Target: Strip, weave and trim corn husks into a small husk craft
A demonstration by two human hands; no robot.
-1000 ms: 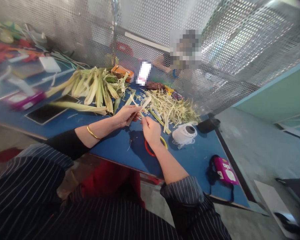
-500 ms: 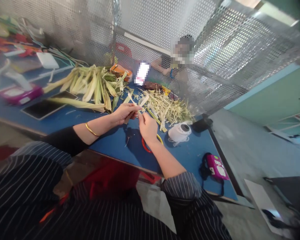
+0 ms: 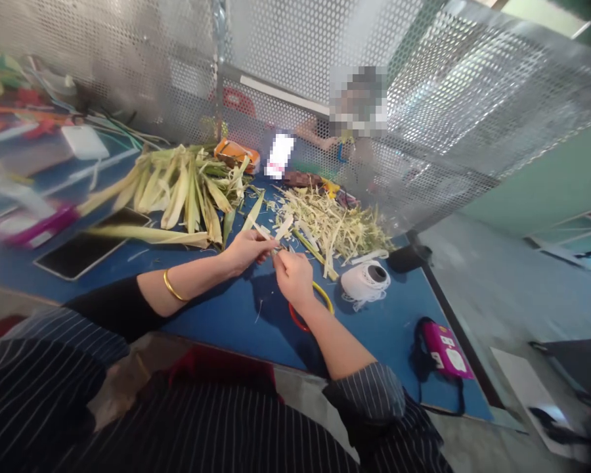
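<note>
My left hand [image 3: 250, 251] is closed in a pinch on a pale corn husk strip [image 3: 262, 230], whose ends stick up past the fingers. Against its fingertips, my right hand [image 3: 295, 277] is also closed, thumb and finger pinching at the base of the same strip. Under my right wrist a red and yellow ring-shaped thing [image 3: 329, 297] lies partly hidden on the table. Just beyond the hands spreads a heap of shredded husk [image 3: 342, 226]. Whole husks [image 3: 177, 190] are piled to the left, one long husk [image 3: 152, 233] lying in front of them.
On the blue table [image 3: 217, 315] stand a white thread spool [image 3: 362, 282] and a dark cup-like object [image 3: 408, 258]. A purple device with a strap [image 3: 448, 351] lies at right, a dark tablet [image 3: 86, 246] at left. Behind a perforated metal screen [image 3: 285, 52] sits another person [image 3: 362, 148].
The camera view has shifted, so the table appears lower. My right hand has turned slightly and its fingers have closed further in at the strip; both hands stay together.
</note>
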